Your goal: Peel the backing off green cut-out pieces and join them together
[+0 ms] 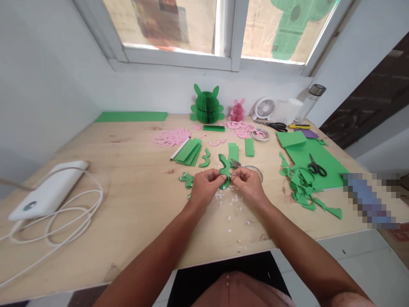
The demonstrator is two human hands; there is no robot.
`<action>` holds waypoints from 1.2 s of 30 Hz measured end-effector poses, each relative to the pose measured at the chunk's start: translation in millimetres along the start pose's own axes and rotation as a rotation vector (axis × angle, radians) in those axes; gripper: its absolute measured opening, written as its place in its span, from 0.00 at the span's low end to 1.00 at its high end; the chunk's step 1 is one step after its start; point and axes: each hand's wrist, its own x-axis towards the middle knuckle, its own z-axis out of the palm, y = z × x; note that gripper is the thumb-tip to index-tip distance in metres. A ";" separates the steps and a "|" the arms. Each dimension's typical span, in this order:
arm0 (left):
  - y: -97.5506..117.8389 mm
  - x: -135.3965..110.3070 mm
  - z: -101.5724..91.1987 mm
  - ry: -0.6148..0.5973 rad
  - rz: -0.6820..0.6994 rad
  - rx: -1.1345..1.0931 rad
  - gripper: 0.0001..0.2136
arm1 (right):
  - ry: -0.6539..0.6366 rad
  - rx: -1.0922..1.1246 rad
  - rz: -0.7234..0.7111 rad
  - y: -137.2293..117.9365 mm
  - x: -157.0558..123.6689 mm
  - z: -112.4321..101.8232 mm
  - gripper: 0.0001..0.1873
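Note:
A wavy green paper cutout (224,163) is pinched between the thumb and fingers of my left hand (207,185). At the cutout's right edge, the fingertips of my right hand (247,183) are pressed together; a tiny white speck shows there, too small to name. Scissors (235,163) lie just beyond my right hand, their handles hidden. A roll of tape (259,171) is partly covered by that hand. Small white paper bits (229,218) are scattered below my hands. More green cutouts (186,179) with white patches rest left of my left hand, and another wavy piece (205,158) lies behind it.
Green strips (188,152), pink cutouts (172,137) and another tape roll (260,134) lie farther back. Green scraps (302,183) and black scissors (317,166) are at right. Green (207,106) and pink (237,111) paper figures stand by the wall. A white device (47,192) with cable lies left.

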 end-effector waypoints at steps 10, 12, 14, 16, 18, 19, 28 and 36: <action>4.0 -0.2 -1.3 -0.012 -0.059 -0.083 0.08 | 0.023 0.010 0.036 -5.0 0.0 -1.1 0.04; 4.9 0.2 -1.5 -0.013 -0.070 -0.096 0.08 | 0.049 0.017 0.039 -8.2 -0.1 -2.1 0.04; 5.5 0.4 -1.5 -0.013 -0.073 -0.109 0.08 | 0.074 0.020 0.042 -9.7 0.2 -3.3 0.04; 5.7 0.5 -1.6 -0.009 -0.079 -0.125 0.08 | 0.102 0.018 0.025 -8.9 0.9 -4.5 0.03; 5.6 0.9 -1.9 -0.007 -0.095 -0.149 0.09 | 0.114 -0.002 -0.003 -6.6 1.7 -5.4 0.04; 5.4 1.2 -2.1 -0.010 -0.104 -0.165 0.09 | 0.112 -0.017 -0.016 -5.4 2.1 -5.7 0.05; 3.7 3.3 -3.4 -0.012 -0.116 -0.257 0.09 | 0.084 -0.129 -0.047 -5.2 1.6 -6.3 0.12; 4.8 1.6 -4.2 -0.044 -0.095 -0.269 0.08 | 0.047 -0.041 0.028 -1.7 2.7 -5.5 0.11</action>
